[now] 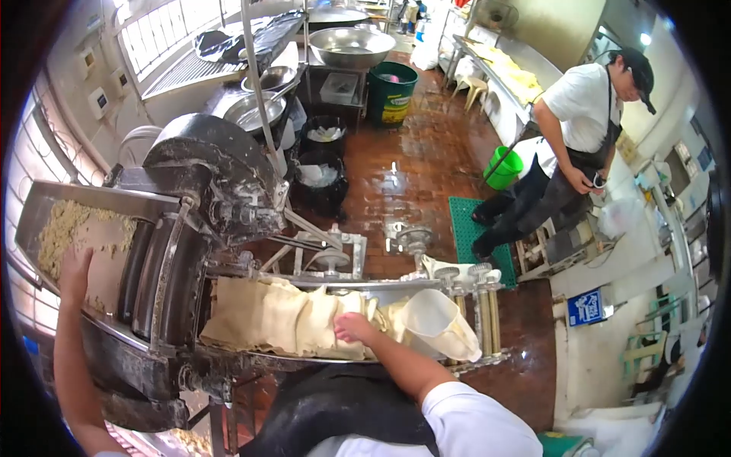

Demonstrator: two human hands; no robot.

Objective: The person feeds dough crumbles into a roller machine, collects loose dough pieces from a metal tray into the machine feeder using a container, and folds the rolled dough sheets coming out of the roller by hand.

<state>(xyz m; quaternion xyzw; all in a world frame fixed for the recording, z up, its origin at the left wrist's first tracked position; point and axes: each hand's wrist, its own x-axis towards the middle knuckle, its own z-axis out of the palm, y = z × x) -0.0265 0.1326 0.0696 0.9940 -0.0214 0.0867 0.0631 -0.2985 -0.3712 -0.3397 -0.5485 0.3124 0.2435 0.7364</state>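
Note:
At the left, my left hand (75, 276) reaches into the metal hopper (156, 204), over crumbly dough (67, 228); its fingers look extended. Dark rollers (148, 274) stand just right of that hopper. A long folded sheet of pale dough (259, 314) lies on the tray beyond the rollers. On this sheet rests my right hand (353, 327), its fingers curled; whether they pinch the dough is too small to tell. Right of this hand, a translucent white scoop or pitcher (438, 320) lies tilted on the tray's far end.
A person (582, 129) in a dark apron stands on a green mat (466, 228) at the right. Belts and pulleys (333, 261) stick out behind the dough tray. Farther back are dark bins (321, 171), a green bin (392, 95) and a large metal bowl (352, 47).

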